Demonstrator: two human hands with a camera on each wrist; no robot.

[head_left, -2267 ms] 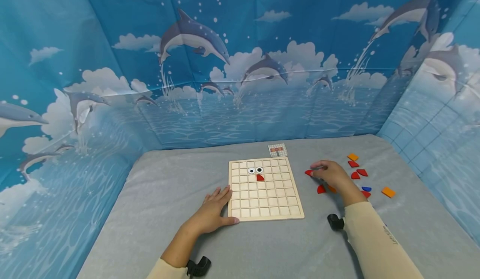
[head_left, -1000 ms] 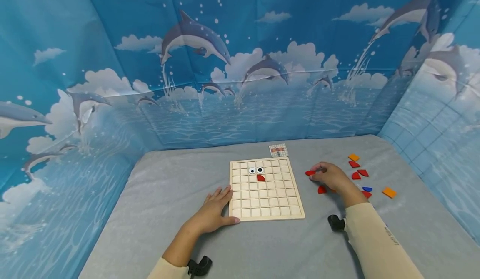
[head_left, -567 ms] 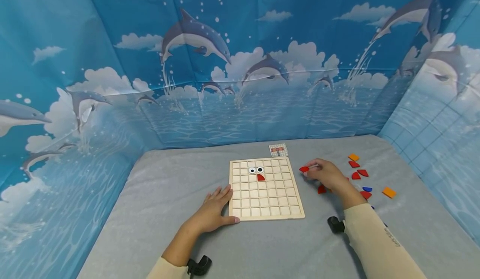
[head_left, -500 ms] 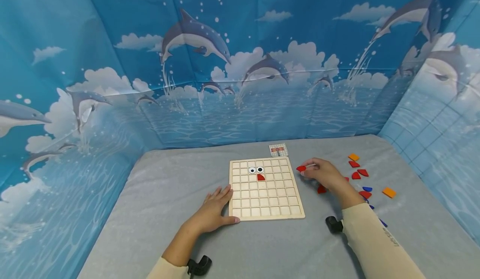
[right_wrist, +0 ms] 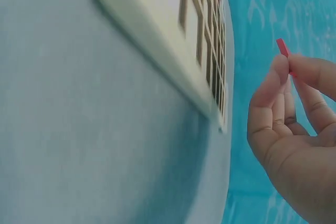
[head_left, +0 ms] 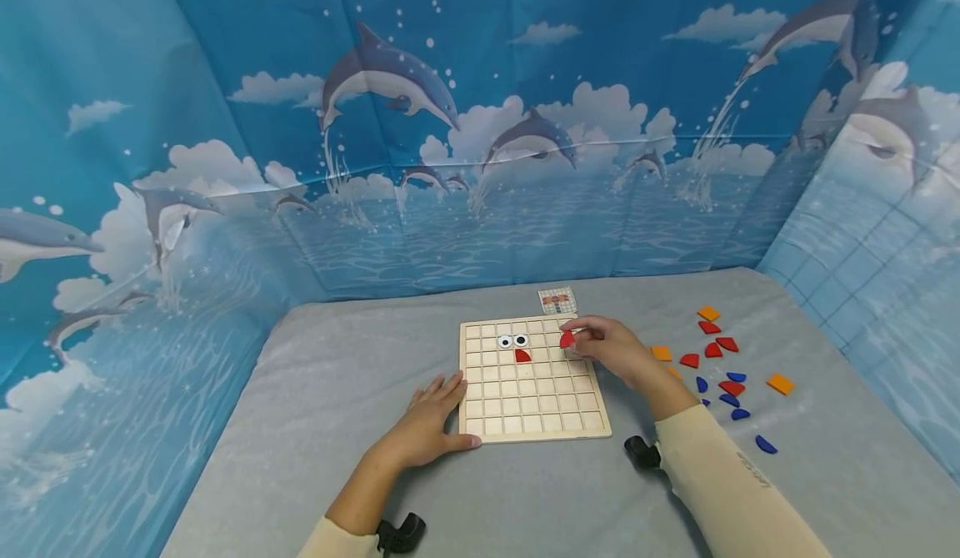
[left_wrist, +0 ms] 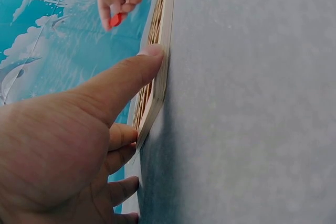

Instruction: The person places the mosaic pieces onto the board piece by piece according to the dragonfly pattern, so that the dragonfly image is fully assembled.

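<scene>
My right hand (head_left: 618, 351) pinches a red quarter-circle tile (head_left: 566, 339) between thumb and fingertips, over the right side of a wooden grid board (head_left: 546, 386). In the right wrist view the same tile (right_wrist: 283, 47) sticks up edge-on from the fingertips, apart from the board. My left hand (head_left: 423, 426) rests at the board's lower left corner, fingers along the left side and thumb on the near edge. The left wrist view shows that thumb against the board's edge (left_wrist: 167, 30). Two round eye tiles (head_left: 513, 341) lie on the board, with one red quarter-circle tile (head_left: 522, 356) just below.
A small printed card (head_left: 557, 300) lies behind the board. To the right are scattered orange square tiles (head_left: 780, 384), red tiles (head_left: 727, 344) and blue half-round tiles (head_left: 766, 444) on the grey cloth (head_left: 337, 349). A dolphin-print curtain (head_left: 480, 233) hangs behind.
The right hand has picked up the red tile from the cloth and carried it left to above the board's right side, uncovering orange and blue tiles. The left hand stays put.
</scene>
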